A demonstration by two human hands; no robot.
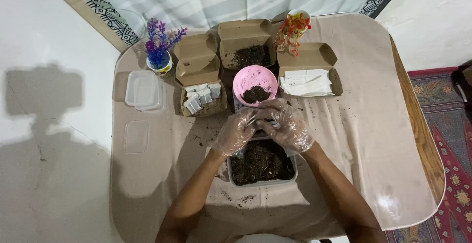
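Nearest the person, on the counter point(383, 140), a clear tub of dark soil point(262, 163) is sitting between the forearms. Just above it, the gloved left hand point(235, 132) and gloved right hand point(287, 125) are meeting, fingers pinching together around a small pale packet point(251, 120); what exactly the right hand is gripping I cannot tell. Working well here seems to mean keeping the pinch light and staying over the tub, so that spills are falling into it rather than onto the cloth.

Beyond the hands, a pink bowl point(254, 84) is holding a little soil. Left of it, a brown cardboard box point(202, 88) is carrying small white sachets; right of it, another open box point(309, 71) is holding white folded paper. Behind the bowl, a third box point(247, 44) is containing soil. Clear lids point(143, 90) are lying at the left, beside a purple plant pot point(160, 51); an orange plant point(293, 29) is standing farthest back.
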